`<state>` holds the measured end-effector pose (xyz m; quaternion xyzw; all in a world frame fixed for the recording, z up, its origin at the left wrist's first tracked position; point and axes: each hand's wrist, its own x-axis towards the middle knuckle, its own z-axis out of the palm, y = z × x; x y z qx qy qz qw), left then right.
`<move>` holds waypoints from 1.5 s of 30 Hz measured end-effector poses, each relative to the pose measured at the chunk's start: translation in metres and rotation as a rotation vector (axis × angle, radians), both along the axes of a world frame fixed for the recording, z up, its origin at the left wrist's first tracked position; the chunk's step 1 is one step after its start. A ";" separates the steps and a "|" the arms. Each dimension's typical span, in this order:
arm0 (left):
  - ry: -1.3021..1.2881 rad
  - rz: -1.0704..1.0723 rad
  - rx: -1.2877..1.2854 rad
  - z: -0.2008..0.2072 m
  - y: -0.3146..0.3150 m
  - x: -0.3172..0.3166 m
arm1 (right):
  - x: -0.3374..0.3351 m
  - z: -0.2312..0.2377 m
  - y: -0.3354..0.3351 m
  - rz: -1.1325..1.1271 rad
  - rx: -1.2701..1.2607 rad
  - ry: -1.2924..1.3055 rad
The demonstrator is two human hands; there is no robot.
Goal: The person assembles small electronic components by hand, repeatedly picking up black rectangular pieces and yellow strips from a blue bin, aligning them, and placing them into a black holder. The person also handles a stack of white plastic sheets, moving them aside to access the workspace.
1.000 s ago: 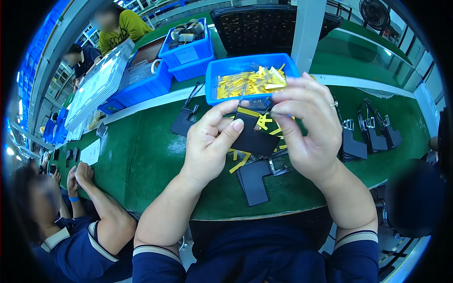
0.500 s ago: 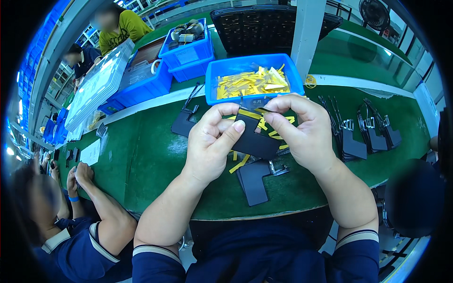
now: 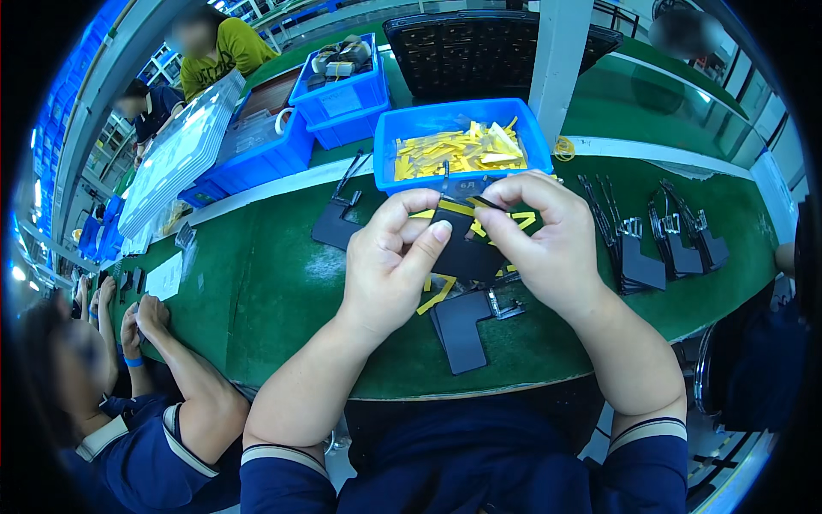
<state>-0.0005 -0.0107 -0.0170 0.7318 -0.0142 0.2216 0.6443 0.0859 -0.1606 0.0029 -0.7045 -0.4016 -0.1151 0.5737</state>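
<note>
A short marking (image 3: 467, 186) is carried on the blue bin (image 3: 535, 141) just beyond the grip; lettering is borne by a yellow-green shirt (image 3: 240, 51), far beyond and left.

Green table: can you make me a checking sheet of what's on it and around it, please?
Surface: green table, with a whitish patch.
Job's things: black flat piece in hand; dark grey pieces near the front edge, others at right.
Clutter: loose yellow strips beneath the hands; more inside the blue bin.
Hands: left hand holds the black flat piece; right hand pinches something small and dark.
Cables: dark leads at right.
Surroundings: co-worker at left; grey post behind the bin.
</note>
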 end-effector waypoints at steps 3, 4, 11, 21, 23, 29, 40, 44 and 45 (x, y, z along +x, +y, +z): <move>-0.068 0.117 0.335 0.004 -0.006 -0.004 | 0.002 -0.003 0.000 -0.097 -0.059 -0.280; -0.104 0.158 0.428 0.006 -0.008 -0.003 | 0.003 -0.004 0.000 -0.121 -0.071 -0.346; 0.070 0.184 0.160 0.002 0.006 0.003 | 0.001 -0.004 0.002 -0.112 0.025 -0.439; 0.028 0.036 0.081 -0.001 0.004 0.001 | 0.015 0.000 -0.002 -0.234 -0.019 -0.527; -0.028 0.064 0.036 -0.005 0.001 0.002 | 0.011 0.000 -0.002 -0.169 -0.001 -0.287; -0.016 0.038 -0.033 0.000 0.000 0.003 | 0.009 0.000 -0.002 -0.005 0.029 0.136; 0.017 0.029 -0.044 -0.002 0.001 0.003 | 0.004 -0.002 -0.001 -0.029 0.000 0.120; 0.064 -0.026 0.001 0.003 0.000 0.001 | 0.004 -0.005 -0.001 -0.087 -0.027 0.001; 0.062 -0.033 -0.019 0.003 0.000 0.001 | 0.005 -0.006 0.000 -0.095 -0.015 -0.033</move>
